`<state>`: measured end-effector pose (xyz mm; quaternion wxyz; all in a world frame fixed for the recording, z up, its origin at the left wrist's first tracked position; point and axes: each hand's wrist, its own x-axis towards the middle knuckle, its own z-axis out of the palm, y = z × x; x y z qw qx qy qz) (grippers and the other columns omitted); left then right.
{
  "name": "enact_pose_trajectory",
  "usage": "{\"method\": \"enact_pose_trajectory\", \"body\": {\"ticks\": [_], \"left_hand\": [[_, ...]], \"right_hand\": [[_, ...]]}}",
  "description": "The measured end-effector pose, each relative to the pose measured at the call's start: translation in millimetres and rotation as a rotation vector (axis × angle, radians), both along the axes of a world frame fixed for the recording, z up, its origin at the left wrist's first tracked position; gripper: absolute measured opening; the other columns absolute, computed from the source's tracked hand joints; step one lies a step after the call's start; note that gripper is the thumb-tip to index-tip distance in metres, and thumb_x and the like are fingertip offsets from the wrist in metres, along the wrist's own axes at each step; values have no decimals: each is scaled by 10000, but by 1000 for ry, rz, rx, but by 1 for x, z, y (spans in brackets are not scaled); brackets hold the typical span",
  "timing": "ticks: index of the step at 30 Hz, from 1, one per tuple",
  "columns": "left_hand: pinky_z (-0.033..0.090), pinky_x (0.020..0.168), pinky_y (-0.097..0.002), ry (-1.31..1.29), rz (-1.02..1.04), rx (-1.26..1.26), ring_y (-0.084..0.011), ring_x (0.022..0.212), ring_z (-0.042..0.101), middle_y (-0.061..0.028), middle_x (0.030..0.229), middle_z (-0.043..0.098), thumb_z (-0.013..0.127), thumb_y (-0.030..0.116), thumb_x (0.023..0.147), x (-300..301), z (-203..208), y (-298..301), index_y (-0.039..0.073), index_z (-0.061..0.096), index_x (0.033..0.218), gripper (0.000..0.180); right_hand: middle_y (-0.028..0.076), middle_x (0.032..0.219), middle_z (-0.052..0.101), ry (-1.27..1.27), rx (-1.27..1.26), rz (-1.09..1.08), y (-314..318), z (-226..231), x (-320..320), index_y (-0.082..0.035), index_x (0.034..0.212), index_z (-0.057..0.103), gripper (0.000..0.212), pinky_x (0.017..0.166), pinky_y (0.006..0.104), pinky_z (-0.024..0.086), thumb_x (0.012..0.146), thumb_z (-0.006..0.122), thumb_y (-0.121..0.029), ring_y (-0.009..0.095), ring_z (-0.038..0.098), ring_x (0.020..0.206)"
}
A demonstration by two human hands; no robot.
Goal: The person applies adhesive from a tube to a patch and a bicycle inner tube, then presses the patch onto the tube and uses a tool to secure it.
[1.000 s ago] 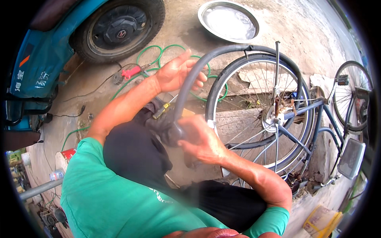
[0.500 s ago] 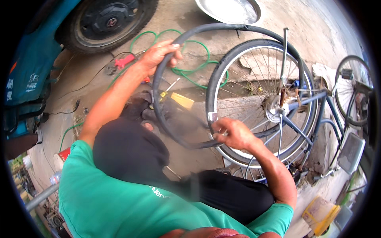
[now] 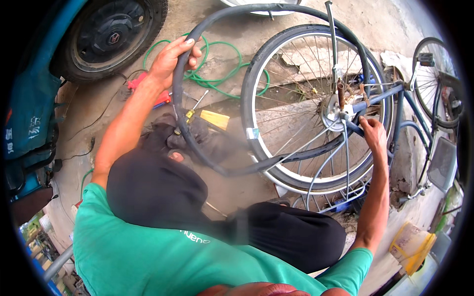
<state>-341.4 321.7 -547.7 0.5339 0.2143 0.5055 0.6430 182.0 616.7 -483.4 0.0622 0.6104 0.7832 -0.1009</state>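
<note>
A black inner tube (image 3: 201, 154) hangs in a big loop, its right part running round the bicycle's rear hub. My left hand (image 3: 170, 61) is closed on the loop's upper left side, thumb pointing up along it. At the hub, my right hand (image 3: 374, 134) reaches to the blue frame stay, fingers curled against it; whether they grip the stay or the tube behind it is hidden. The spoked rear wheel (image 3: 253, 98) has its tyre on and a small pale patch at the rim's left. The bicycle frame (image 3: 411, 111) lies to the right of the wheel.
A green hose (image 3: 232, 89) coils on the ground beside a yellow-handled screwdriver (image 3: 191, 113) and a yellow block (image 3: 215, 119). A vehicle wheel (image 3: 113, 37) stands at upper left, a metal basin (image 3: 266, 11) at the top. Below right is a yellow-and-white bucket (image 3: 412, 246).
My right hand has moved right and up, from the tube's lower edge at the tyre to the hub. My left hand still holds the loop. The whole view has shifted slightly.
</note>
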Motion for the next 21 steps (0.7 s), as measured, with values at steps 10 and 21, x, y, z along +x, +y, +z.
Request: {"method": "enact_pose_trajectory", "body": {"ticks": [10,21], "left_hand": [[563,748,-331,-89,55,15,-136,759,650,-56,939,693,529,254,1050,6,12,4,-4,524,1341,390],[577,800,-346,-243,10,-88,-176,850,695,-71,973,708,539,265,1034,56,-18,-14,53,563,1252,305]], "right_hand": [[174,1215,698,-282,287,-374,103,23,90,-141,1198,713,546,966,483,493,894,524,-552,379,646,1156],[254,1263,655,-177,102,-287,91,-9,119,-16,1303,635,689,1047,455,446,862,627,-546,390,599,1235]]}}
